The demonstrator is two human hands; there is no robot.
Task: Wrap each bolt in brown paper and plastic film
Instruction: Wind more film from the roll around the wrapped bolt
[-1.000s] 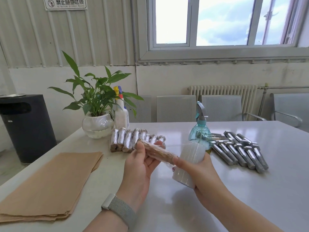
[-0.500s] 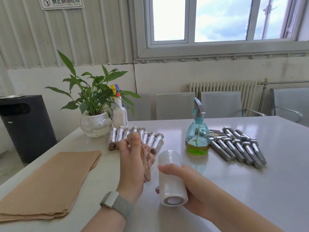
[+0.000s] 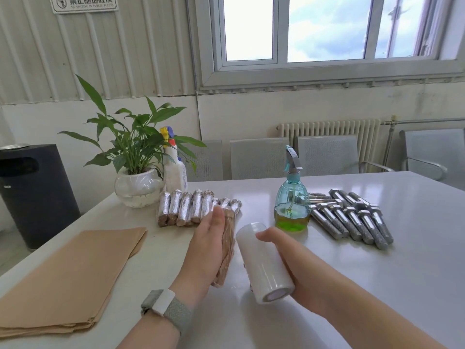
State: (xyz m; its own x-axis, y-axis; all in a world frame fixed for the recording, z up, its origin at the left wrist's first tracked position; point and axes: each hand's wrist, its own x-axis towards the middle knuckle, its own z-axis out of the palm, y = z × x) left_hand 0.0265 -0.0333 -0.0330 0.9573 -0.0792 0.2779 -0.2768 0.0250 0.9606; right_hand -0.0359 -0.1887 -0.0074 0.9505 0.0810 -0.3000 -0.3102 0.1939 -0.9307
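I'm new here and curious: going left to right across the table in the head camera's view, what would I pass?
Brown paper stack → wrapped bolts → left hand holding a paper-wrapped bolt → film roll in the right hand → bare bolts.

Only one piece of writing can be read from here: a white wall sign (image 3: 84, 3), fixed high on the ribbed wall well above and to the left of the fingers (image 3: 218, 217) of the left hand; it carries a round prohibition symbol at its left end and a line of bold Chinese characters, 禁止随地吐痰; beneath them runs a smaller line in Latin capitals, too fine to make out; the white spray bottle (image 3: 173, 170) beyond those fingers bears a label I cannot read.
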